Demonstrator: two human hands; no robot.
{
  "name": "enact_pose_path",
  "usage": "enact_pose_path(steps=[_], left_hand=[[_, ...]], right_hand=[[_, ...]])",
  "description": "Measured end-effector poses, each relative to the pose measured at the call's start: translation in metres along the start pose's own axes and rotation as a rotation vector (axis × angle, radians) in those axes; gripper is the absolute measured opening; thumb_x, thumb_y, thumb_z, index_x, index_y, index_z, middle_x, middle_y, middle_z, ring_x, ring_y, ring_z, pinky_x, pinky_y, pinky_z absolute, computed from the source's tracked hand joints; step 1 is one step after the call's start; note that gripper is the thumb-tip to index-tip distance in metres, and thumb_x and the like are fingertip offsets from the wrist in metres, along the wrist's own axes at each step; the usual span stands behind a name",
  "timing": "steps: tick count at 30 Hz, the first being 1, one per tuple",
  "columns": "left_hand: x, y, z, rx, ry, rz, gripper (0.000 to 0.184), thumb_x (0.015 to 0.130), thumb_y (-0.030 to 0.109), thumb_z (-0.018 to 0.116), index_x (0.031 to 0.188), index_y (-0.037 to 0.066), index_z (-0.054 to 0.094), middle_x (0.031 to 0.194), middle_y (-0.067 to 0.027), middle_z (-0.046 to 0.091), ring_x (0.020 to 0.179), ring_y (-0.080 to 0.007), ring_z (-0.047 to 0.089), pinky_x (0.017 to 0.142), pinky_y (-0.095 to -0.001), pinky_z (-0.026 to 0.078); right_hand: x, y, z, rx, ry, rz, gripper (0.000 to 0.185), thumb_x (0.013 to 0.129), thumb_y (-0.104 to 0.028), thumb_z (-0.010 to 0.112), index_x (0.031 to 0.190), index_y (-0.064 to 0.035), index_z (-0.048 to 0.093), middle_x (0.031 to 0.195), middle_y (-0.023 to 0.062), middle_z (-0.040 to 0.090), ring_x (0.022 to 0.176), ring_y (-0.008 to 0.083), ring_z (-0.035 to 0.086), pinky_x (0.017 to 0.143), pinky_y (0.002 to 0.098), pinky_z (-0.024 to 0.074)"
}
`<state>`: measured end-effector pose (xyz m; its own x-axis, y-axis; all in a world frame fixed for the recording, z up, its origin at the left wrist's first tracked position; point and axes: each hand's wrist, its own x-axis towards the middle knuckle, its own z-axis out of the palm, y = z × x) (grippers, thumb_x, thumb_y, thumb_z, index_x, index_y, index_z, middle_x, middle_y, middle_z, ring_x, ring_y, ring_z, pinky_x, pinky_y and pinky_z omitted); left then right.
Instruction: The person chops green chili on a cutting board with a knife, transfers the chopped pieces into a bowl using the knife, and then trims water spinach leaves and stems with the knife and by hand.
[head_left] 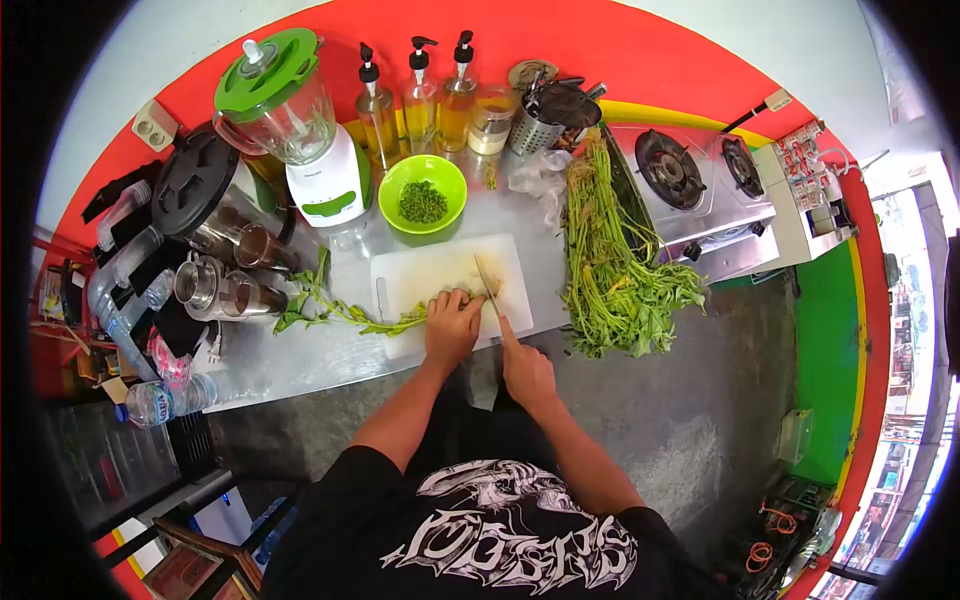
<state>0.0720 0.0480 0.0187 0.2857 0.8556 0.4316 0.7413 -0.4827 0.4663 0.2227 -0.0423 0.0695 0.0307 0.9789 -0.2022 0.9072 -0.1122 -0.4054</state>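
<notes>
Across the cutting board (pixel 405 265), a leafy stalk (pixel 402 325) lies held under the left hand (pixel 453 325), fingers curled; the right hand (pixel 529 373) is closed round a knife (pixel 489 282). Seemingly slicing; the next cut needs fingertips clear.

my knife (pixel 487 282) has a smooth metal blade. my cutting board (pixel 408 268) looks like plastic, smooth and not very shiny. the table (pixel 300 365) is metal, slick and shiny. the bowl (pixel 422 230) looks like glossy plastic, and the plastic bag (pixel 541 184) is thin, see-through and crinkly. the blender jug (pixel 303 128) looks like clear, shiny glass. the utensil holder (pixel 530 132) is metal with little holes. my shirt (pixel 490 535) is dull, soft-looking cloth. the bunch of greens (pixel 618 285) looks rough and stringy.
</notes>
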Motion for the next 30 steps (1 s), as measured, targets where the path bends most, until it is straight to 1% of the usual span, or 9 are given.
enact_pose_path(steps=[6,8,12,15,17,21,24,26,30], left_hand=[[0.000,-0.001,0.003,0.006,0.028,0.010,0.018,0.085,0.015,0.066,0.102,0.016,0.071,0.089,-0.0027,0.053,0.087,-0.0243,0.053,0.075,-0.0402,0.041],[0.000,0.000,0.001,0.001,0.028,0.010,0.017,0.085,0.015,0.066,0.101,0.016,0.071,0.089,-0.0027,0.053,0.087,-0.0244,0.053,0.075,-0.0402,0.041],[0.000,-0.001,0.001,-0.022,0.030,0.002,0.014,0.086,0.016,0.066,0.099,0.016,0.071,0.089,-0.0028,0.053,0.086,-0.0243,0.053,0.075,-0.0400,0.041],[0.000,-0.001,0.000,-0.027,0.019,-0.010,0.011,0.086,0.017,0.066,0.096,0.016,0.071,0.089,-0.0025,0.053,0.086,-0.0244,0.053,0.076,-0.0398,0.041],[0.001,-0.001,0.000,-0.022,0.000,-0.022,0.010,0.086,0.017,0.066,0.094,0.015,0.071,0.089,-0.0023,0.053,0.086,-0.0245,0.053,0.077,-0.0397,0.041],[0.000,-0.002,0.003,-0.048,0.017,-0.027,0.007,0.086,0.017,0.065,0.091,0.015,0.069,0.090,-0.0027,0.055,0.087,-0.0258,0.054,0.076,-0.0406,0.041],[-0.001,-0.003,0.002,-0.070,0.026,-0.016,0.005,0.086,0.017,0.065,0.090,0.015,0.067,0.091,-0.0034,0.055,0.087,-0.0268,0.054,0.075,-0.0416,0.040],[0.000,-0.004,0.003,-0.079,0.021,-0.008,0.005,0.086,0.017,0.065,0.090,0.015,0.067,0.091,-0.0035,0.055,0.086,-0.0269,0.054,0.075,-0.0418,0.040],[-0.002,-0.002,0.003,-0.049,0.006,-0.007,0.005,0.086,0.017,0.065,0.091,0.015,0.066,0.091,-0.0036,0.056,0.087,-0.0270,0.054,0.076,-0.0420,0.040]], right_hand=[[0.000,-0.007,-0.025,-0.124,-0.115,0.036,0.060,0.100,-0.021,0.050,0.156,-0.0256,0.031,0.071,0.0235,0.066,0.066,0.0435,0.066,0.065,0.0557,0.0535],[0.000,-0.006,-0.026,-0.280,-0.096,-0.004,0.069,0.093,-0.017,0.054,0.157,-0.0218,0.030,0.069,0.0181,0.068,0.061,0.0385,0.068,0.059,0.0538,0.0549],[-0.001,-0.005,-0.018,-0.296,-0.107,-0.011,0.072,0.091,-0.016,0.055,0.158,-0.0225,0.028,0.067,0.0165,0.068,0.059,0.0364,0.068,0.056,0.0517,0.0551],[-0.004,0.005,0.005,-0.277,-0.055,-0.025,0.075,0.091,-0.015,0.055,0.159,-0.0230,0.026,0.065,0.0153,0.066,0.055,0.0362,0.066,0.053,0.0507,0.0542],[-0.006,0.011,0.020,-0.207,0.021,-0.045,0.077,0.090,-0.015,0.055,0.160,-0.0233,0.023,0.062,0.0149,0.064,0.052,0.0359,0.064,0.049,0.0501,0.0529],[-0.006,0.015,0.031,-0.195,0.030,-0.060,0.078,0.090,-0.014,0.055,0.160,-0.0233,0.021,0.061,0.0154,0.062,0.052,0.0362,0.064,0.051,0.0510,0.0532],[0.002,0.007,0.026,-0.187,-0.006,-0.040,0.081,0.090,-0.011,0.055,0.161,-0.0234,0.018,0.064,0.0171,0.063,0.057,0.0367,0.065,0.054,0.0508,0.0545],[0.008,0.001,0.022,-0.212,-0.084,0.007,0.083,0.089,-0.010,0.053,0.161,-0.0229,0.015,0.068,0.0180,0.065,0.062,0.0381,0.067,0.058,0.0514,0.0553],[0.017,0.006,0.034,-0.196,-0.025,-0.032,0.080,0.091,-0.013,0.056,0.160,-0.0205,0.018,0.066,0.0181,0.065,0.058,0.0407,0.064,0.056,0.0548,0.0523]])
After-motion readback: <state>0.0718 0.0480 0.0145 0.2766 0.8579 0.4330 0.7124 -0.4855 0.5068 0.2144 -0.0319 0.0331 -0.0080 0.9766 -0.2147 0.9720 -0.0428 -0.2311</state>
